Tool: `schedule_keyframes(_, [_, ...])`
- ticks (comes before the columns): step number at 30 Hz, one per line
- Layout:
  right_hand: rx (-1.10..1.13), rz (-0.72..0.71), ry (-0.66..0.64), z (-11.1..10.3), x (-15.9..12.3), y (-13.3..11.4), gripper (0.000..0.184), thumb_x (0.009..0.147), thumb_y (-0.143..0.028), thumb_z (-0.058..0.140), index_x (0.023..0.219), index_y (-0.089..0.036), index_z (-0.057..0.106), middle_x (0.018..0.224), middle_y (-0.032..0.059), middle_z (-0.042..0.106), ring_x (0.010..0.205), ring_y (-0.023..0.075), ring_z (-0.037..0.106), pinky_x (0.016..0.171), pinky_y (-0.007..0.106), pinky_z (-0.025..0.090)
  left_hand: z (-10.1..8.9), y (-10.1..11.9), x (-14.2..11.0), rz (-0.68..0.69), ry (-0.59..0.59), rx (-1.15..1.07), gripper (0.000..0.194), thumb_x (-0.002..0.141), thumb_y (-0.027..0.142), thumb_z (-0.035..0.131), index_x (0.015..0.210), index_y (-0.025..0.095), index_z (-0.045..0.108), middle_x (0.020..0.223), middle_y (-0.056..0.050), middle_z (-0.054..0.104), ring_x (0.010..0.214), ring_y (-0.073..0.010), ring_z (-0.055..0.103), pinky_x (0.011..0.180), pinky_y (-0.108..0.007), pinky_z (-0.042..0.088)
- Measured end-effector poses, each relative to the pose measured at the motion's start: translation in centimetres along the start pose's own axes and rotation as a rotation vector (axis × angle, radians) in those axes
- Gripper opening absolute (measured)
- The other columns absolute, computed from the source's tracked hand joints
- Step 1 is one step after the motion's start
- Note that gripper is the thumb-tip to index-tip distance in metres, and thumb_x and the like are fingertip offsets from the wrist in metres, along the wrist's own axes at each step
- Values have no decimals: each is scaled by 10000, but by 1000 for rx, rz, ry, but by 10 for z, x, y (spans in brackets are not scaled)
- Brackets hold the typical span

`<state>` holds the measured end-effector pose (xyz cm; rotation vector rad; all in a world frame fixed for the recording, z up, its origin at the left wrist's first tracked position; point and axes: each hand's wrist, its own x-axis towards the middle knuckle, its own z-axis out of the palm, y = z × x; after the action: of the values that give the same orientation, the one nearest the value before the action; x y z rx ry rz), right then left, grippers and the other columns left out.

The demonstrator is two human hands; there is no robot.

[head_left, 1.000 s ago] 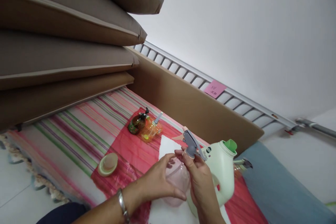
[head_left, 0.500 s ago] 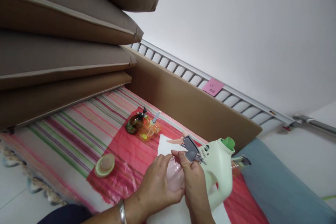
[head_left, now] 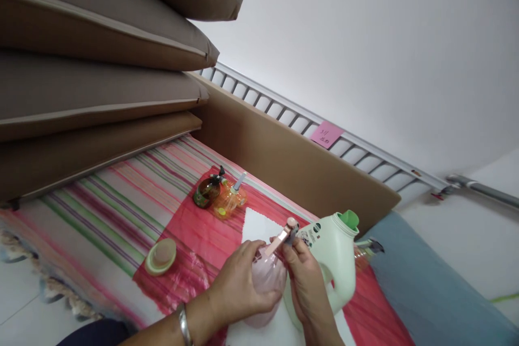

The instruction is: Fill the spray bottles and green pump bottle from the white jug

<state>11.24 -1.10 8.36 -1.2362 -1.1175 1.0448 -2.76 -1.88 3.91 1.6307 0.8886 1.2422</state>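
Note:
A pink translucent spray bottle [head_left: 267, 275] stands slightly tilted in front of me, with my left hand [head_left: 237, 278] wrapped round its body. At its neck, the fingers of my right hand [head_left: 306, 270] close on the grey and pink spray head [head_left: 284, 235]. The pink trigger of that head points down toward my left hand. Just behind my right hand is a pale green jug [head_left: 343, 257] with a green cap [head_left: 349, 219] in its mouth. My right hand partly hides the grey part of the head.
A dark green spray bottle [head_left: 206, 192] and an orange spray bottle [head_left: 230, 200] are on the red cloth [head_left: 182, 238]. A round lid [head_left: 160, 255] lies at left. Another sprayer [head_left: 368, 248] is behind the jug. Stacked cushions [head_left: 97, 86] and a brown board [head_left: 284, 146] border the striped cloth [head_left: 105, 205].
The spray head has turned on the bottle: its pink trigger pointed away to the left and now points toward my left hand. My right hand has shifted its grip on the head.

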Motion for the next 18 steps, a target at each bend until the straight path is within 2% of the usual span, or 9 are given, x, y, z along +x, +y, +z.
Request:
schedule_keyframes(3, [83, 22, -30, -3, -2, -2, 307, 634, -378, 771, 869, -215, 661, 807, 6, 706, 812, 212, 644, 787, 340, 494, 1, -3, -1, 43, 1, -7, 635, 555, 192, 700, 1159, 183, 501, 1083, -67, 588, 978, -228, 551, 901, -347, 455])
schedule_keyframes(7, [208, 85, -109, -6, -5, -3, 324, 652, -422, 747, 873, -194, 684, 832, 71, 713, 860, 268, 646, 830, 433, 485, 1, -3, -3, 71, -44, -112, 666, 558, 168, 695, 1187, 197, 480, 1163, -62, 575, 1062, -227, 541, 964, -330, 428])
schedule_keyframes(9, [123, 31, -126, -4, -6, 0, 331, 681, -432, 723, 919, -207, 673, 916, 77, 703, 928, 269, 624, 880, 443, 459, 1, -2, -3, 31, -31, -128, 675, 564, 165, 687, 1202, 180, 469, 1164, -75, 575, 1048, -226, 553, 954, -332, 439])
schedule_keyframes(11, [-25, -77, -76, 1, -7, 3, 347, 681, -403, 735, 968, -230, 646, 993, 59, 678, 975, 254, 601, 910, 426, 439, 0, -2, -3, 23, -5, -79, 674, 565, 183, 694, 1202, 173, 475, 1141, -83, 582, 1024, -235, 558, 937, -350, 450])
schedule_keyframes(13, [-112, -152, 5, 7, -9, 4, 333, 671, -366, 753, 953, -242, 627, 975, 35, 668, 959, 235, 603, 889, 401, 447, 0, -2, -3, 66, 5, -20, 677, 557, 198, 708, 1196, 184, 488, 1144, -83, 582, 1038, -249, 545, 950, -374, 439])
schedule_keyframes(15, [-59, -142, 19, 11, -10, 2, 281, 670, -347, 756, 893, -241, 622, 905, 19, 673, 920, 229, 618, 843, 389, 469, -1, -2, -4, 117, -19, -16, 709, 548, 190, 714, 1217, 202, 477, 1195, -79, 565, 1081, -257, 524, 978, -384, 417])
schedule_keyframes(18, [117, -76, -129, 12, -12, -3, 278, 667, -355, 754, 885, -231, 634, 891, 42, 691, 926, 254, 627, 821, 409, 485, -3, -1, -4, 118, -71, -93, 708, 559, 173, 708, 1225, 204, 471, 1213, -75, 561, 1094, -247, 528, 981, -367, 420])
